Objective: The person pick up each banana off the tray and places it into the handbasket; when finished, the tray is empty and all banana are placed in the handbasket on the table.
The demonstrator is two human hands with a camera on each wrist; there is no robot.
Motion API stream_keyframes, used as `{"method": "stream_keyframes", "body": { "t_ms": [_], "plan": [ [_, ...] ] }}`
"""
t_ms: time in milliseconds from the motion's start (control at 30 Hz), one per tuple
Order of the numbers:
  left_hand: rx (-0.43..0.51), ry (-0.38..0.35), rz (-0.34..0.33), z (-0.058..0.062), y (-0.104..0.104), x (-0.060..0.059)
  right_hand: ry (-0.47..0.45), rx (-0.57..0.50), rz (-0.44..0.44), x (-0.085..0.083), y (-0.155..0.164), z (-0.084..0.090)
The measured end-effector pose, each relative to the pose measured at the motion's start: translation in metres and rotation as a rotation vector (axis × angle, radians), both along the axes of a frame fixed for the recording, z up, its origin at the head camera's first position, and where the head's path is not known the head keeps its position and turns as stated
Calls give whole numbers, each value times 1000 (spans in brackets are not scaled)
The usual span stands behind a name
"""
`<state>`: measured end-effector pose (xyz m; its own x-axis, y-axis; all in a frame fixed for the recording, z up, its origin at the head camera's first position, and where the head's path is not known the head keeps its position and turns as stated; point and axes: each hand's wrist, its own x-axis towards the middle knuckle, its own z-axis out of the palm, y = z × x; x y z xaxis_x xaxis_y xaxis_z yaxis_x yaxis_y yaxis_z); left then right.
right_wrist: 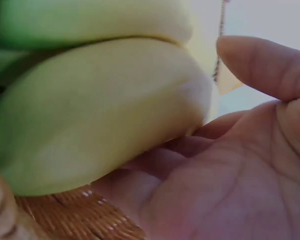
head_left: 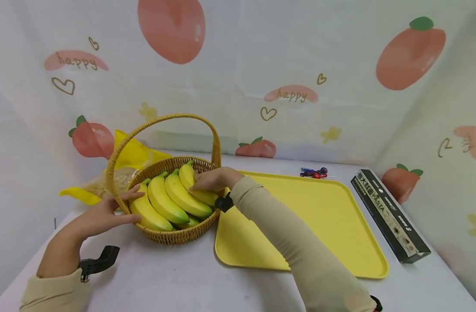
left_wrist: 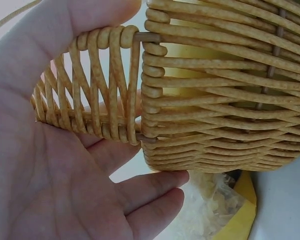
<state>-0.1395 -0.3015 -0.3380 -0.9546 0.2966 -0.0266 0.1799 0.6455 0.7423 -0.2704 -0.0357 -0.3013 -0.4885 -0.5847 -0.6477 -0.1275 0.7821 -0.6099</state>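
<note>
A round wicker basket [head_left: 175, 237] with a tall arched handle [head_left: 164, 118] holds several yellow bananas [head_left: 165, 201] with greenish tips. My left hand [head_left: 105, 216] straddles the foot of the handle at the basket's left side. Its thumb and fingers lie extended on either side of the wickerwork [left_wrist: 214, 100], touching it. Over the basket's right rim, my right hand [head_left: 214, 180] touches the rightmost banana [head_left: 187, 175]. In the right wrist view, its fingers reach along the underside of a banana [right_wrist: 105, 115], partly hidden by it, while the thumb stands apart.
Right of the basket lies a yellow tray [head_left: 300, 225], partly under my right forearm. A black pasta box [head_left: 390, 216] sits beyond its right edge. Small wrapped lollipops [head_left: 315, 173] lie by the tray's back edge. A yellow and clear bag [head_left: 132, 154] stands behind the basket.
</note>
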Motion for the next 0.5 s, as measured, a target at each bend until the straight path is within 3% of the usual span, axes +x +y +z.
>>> {"method": "stream_keyframes", "body": {
  "t_ms": [233,367,433,500],
  "plan": [
    [-12,3,29,0,2,1,143,-93,100,9,17,16],
    [-33,-29,143,1,4,6,215,-155,106,19,43,26],
    [-20,27,223,2,7,11,250,-168,102,25,60,28],
    [12,178,287,3,15,18,271,-177,104,32,80,28]
  ]
}}
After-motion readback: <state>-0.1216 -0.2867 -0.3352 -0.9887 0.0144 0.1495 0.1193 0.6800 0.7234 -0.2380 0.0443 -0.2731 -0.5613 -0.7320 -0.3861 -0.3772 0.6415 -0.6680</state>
